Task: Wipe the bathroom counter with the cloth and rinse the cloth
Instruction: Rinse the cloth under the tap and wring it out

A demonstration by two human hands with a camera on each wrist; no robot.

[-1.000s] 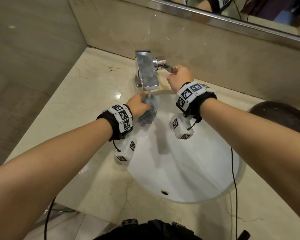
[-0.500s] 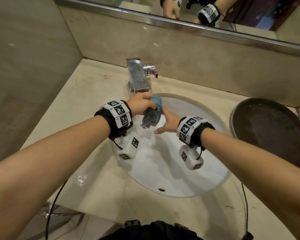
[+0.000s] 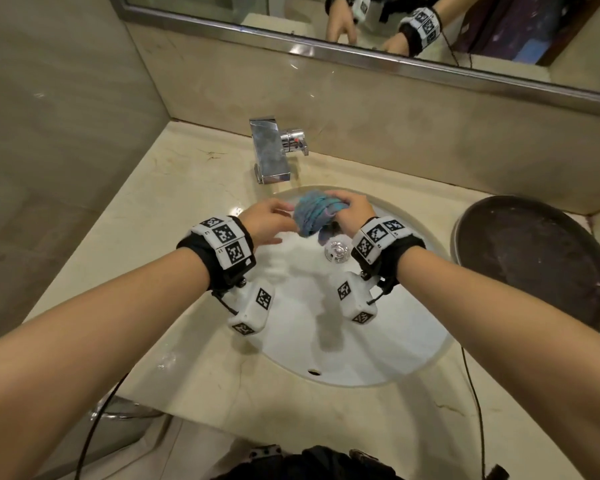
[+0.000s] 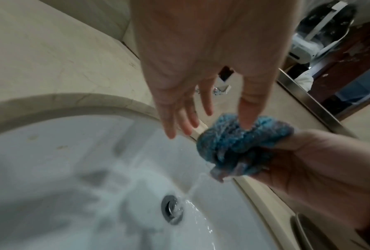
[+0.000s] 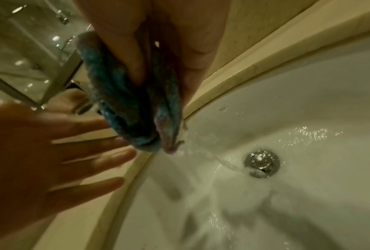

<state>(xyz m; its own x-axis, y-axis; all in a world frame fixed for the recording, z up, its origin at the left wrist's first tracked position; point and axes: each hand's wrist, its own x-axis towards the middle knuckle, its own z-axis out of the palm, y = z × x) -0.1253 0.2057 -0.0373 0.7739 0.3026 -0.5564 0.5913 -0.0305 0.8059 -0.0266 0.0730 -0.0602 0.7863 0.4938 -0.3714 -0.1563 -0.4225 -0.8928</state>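
Observation:
A wet blue cloth [image 3: 314,214] is bunched over the back of the white sink [image 3: 388,341], just below the chrome faucet [image 3: 269,150]. My right hand [image 3: 352,207] grips the cloth [image 5: 135,104] and squeezes it, and water runs from it toward the drain [image 5: 261,163]. My left hand [image 3: 269,220] is beside the cloth [image 4: 239,143] with its fingers [image 4: 185,121] straight and spread; only the thumb tip touches the cloth. The marble counter [image 3: 174,209] surrounds the sink.
A dark round tray [image 3: 534,258] lies on the counter to the right of the sink. The faucet handle [image 3: 295,138] sticks out to the right. A mirror [image 3: 430,26] runs along the back wall, and a side wall [image 3: 49,133] closes off the left.
My right hand left the faucet handle and took the cloth. My left hand let go of the cloth and spread its fingers. No water runs from the faucet now.

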